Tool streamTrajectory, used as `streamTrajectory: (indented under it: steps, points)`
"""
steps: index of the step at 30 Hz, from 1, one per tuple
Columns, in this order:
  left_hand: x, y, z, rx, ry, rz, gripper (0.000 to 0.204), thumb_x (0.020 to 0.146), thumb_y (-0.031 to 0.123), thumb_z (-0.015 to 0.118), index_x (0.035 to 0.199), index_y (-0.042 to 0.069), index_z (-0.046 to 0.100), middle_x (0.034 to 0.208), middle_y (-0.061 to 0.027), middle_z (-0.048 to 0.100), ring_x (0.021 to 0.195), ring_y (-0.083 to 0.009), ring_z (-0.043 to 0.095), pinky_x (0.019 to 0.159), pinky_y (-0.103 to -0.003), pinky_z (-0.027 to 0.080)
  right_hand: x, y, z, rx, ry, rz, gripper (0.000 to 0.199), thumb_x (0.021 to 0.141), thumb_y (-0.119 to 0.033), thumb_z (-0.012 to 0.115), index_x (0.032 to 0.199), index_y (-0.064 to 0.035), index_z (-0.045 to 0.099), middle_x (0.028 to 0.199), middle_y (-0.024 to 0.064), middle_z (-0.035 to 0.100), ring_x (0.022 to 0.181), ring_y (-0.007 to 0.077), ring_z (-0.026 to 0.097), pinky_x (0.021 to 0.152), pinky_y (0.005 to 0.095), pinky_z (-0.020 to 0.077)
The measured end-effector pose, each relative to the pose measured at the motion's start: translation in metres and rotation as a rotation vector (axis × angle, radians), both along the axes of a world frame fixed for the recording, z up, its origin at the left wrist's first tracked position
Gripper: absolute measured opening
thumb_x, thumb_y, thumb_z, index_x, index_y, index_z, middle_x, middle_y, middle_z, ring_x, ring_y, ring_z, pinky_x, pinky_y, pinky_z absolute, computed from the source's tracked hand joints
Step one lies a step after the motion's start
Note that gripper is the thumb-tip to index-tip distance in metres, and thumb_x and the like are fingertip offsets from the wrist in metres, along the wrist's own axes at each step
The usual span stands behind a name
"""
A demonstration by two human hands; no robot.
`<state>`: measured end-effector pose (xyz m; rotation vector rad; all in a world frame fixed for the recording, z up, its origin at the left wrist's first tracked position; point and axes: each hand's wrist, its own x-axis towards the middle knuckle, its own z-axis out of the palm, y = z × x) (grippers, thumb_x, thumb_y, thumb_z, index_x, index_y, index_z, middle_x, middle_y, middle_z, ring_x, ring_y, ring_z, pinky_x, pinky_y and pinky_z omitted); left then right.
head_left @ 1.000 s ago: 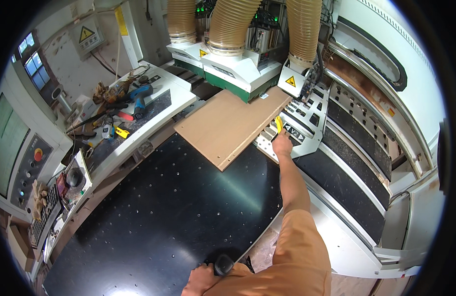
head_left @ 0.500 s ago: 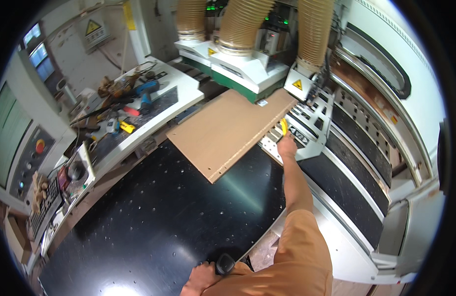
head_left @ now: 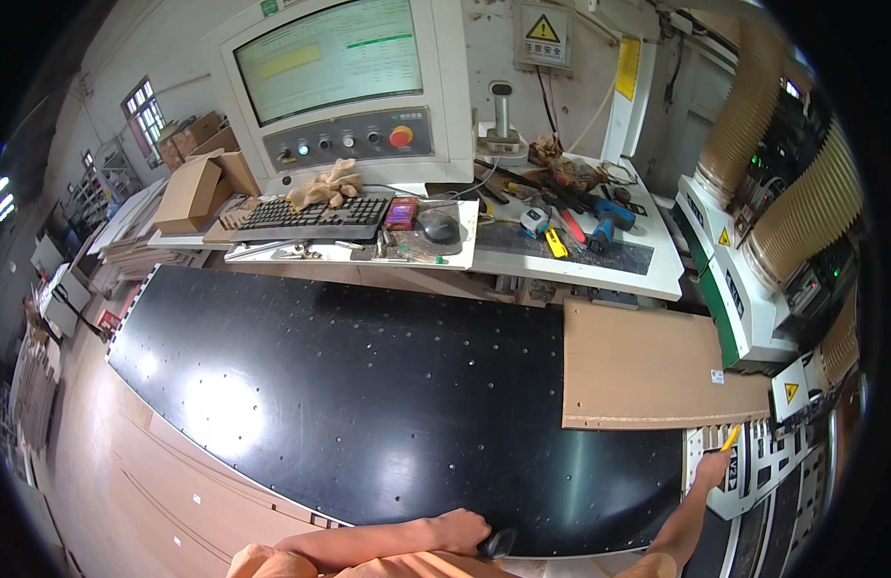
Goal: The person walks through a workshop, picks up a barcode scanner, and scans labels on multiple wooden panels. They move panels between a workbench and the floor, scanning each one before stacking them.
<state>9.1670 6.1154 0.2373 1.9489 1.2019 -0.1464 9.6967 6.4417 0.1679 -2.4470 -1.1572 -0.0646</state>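
Observation:
My right hand [head_left: 712, 470] reaches out at the far right, closed round a slim yellow tool [head_left: 731, 437] whose kind I cannot make out. The tool's tip is close to the front edge of a brown board [head_left: 648, 361], above a slotted metal plate [head_left: 754, 462]. The board lies flat, its right end up against the machine. A small white label [head_left: 717, 377] sits on it, and a few holes run near its edges. Low in the middle, my left hand [head_left: 462, 529] is closed beside a dark rounded object [head_left: 498, 543], seemingly gripping it; its kind is unclear.
A black, hole-dotted table [head_left: 368, 385] stretches leftward. Behind it are a control screen [head_left: 330, 58], keyboard [head_left: 315, 219], mouse [head_left: 438, 226] and a bench with a blue power tool [head_left: 609, 222]. Ribbed hoses [head_left: 744, 116] rise at right. More brown boards [head_left: 204, 491] lie at lower left.
My view has swung left, bringing the whole screen and more of the room in. My right hand still has the yellow tool by the board's front edge. My left hand stays low beside the dark object.

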Motion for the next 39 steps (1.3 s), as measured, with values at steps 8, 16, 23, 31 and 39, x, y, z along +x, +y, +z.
streamTrajectory:
  steps: [8,16,23,31,39]
  points:
    - [-0.001,0.0,0.003,-0.024,-0.012,-0.018,0.037,0.083,0.032,0.065,0.096,-0.002,0.068,0.092,-0.0235,0.07,0.089,-0.04,0.068,0.079,-0.048,0.055,-0.007,-0.004,-0.009,-0.014,0.044,0.053,0.066,0.093,-0.041,0.052,0.149,-0.0116,0.035,0.122,0.0312,0.06,0.108,0.0483,0.06,0.093,0.0508,0.0486]
    - [-0.001,0.0,0.004,-0.022,0.007,-0.025,0.035,0.081,0.03,0.065,0.097,-0.001,0.068,0.092,-0.023,0.07,0.089,-0.0399,0.068,0.08,-0.047,0.055,0.013,0.013,-0.019,-0.296,-0.251,0.158,0.055,0.09,-0.03,0.054,0.134,0.0018,0.049,0.117,0.0283,0.063,0.101,0.0399,0.067,0.082,0.0466,0.0556]
    - [-0.002,-0.001,0.008,-0.006,0.013,0.031,0.035,0.08,0.03,0.065,0.094,-0.002,0.07,0.094,-0.0238,0.07,0.092,-0.0398,0.068,0.082,-0.046,0.055,-0.001,0.003,-0.031,0.208,-0.281,0.01,0.034,0.089,-0.018,0.057,0.117,0.0,0.057,0.09,0.0196,0.07,0.078,0.0387,0.069,0.064,0.0492,0.0557]
    - [0.0,0.005,0.006,0.043,0.08,-0.01,0.052,0.082,0.048,0.064,0.103,0.0,0.066,0.101,-0.0238,0.068,0.097,-0.0404,0.066,0.086,-0.048,0.054,-0.021,0.009,-0.008,0.059,-0.102,-0.101,0.032,0.091,-0.02,0.055,0.117,-0.0033,0.054,0.105,0.0226,0.066,0.091,0.0418,0.068,0.078,0.0494,0.0567]
    - [0.002,0.003,0.003,0.069,0.108,0.018,0.049,0.082,0.047,0.066,0.1,0.001,0.067,0.099,-0.0214,0.068,0.094,-0.0393,0.067,0.084,-0.049,0.055,-0.039,-0.005,0.034,-0.103,-0.024,-0.046,0.038,0.09,-0.021,0.057,0.121,-0.0041,0.045,0.117,0.0251,0.059,0.098,0.0436,0.066,0.084,0.0501,0.0547]
